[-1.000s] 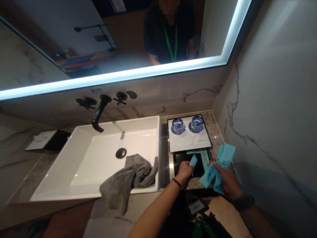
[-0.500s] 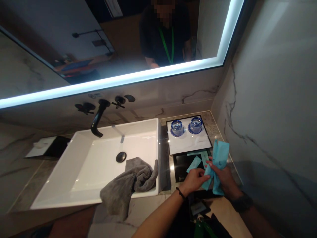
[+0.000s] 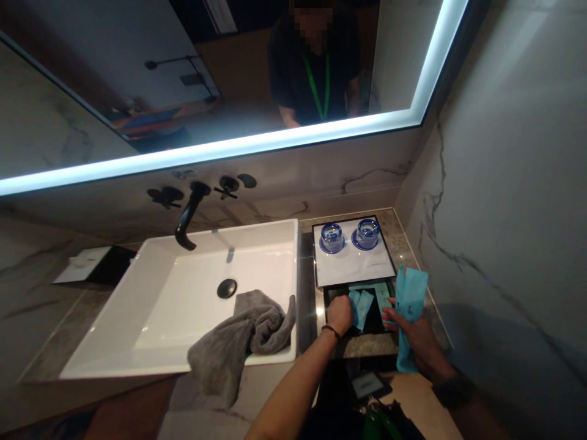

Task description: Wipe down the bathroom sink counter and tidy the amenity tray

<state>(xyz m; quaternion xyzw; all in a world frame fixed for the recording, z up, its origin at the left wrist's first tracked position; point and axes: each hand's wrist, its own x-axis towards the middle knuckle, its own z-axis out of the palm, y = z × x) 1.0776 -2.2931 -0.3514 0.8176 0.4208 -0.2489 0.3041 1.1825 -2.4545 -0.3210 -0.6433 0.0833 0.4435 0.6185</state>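
My left hand point(image 3: 340, 315) is closed at the left side of a black tray point(image 3: 375, 318), its fingers on a light-blue flat packet point(image 3: 354, 298). Beside that packet another light-blue packet point(image 3: 364, 310) lies at a slant in the tray. A paler green-blue packet point(image 3: 383, 300) rests along the tray's right part. Over the tray's right edge, my right hand point(image 3: 418, 337) grips several upright light-blue packets point(image 3: 413, 293) between thumb and fingers. The fingertips of my left hand are mostly hidden.
Behind the tray, two upturned blue-rimmed glasses point(image 3: 332, 237) stand on a white board point(image 3: 353, 267). To the left is a white basin point(image 3: 183, 330) with a grey towel point(image 3: 229, 354) over its front edge and a black faucet point(image 3: 187, 220). A marble wall point(image 3: 504, 214) bounds the right.
My left hand has left the bundle in my right hand and moved left and down into the tray with a packet. My right hand still holds the other packets.
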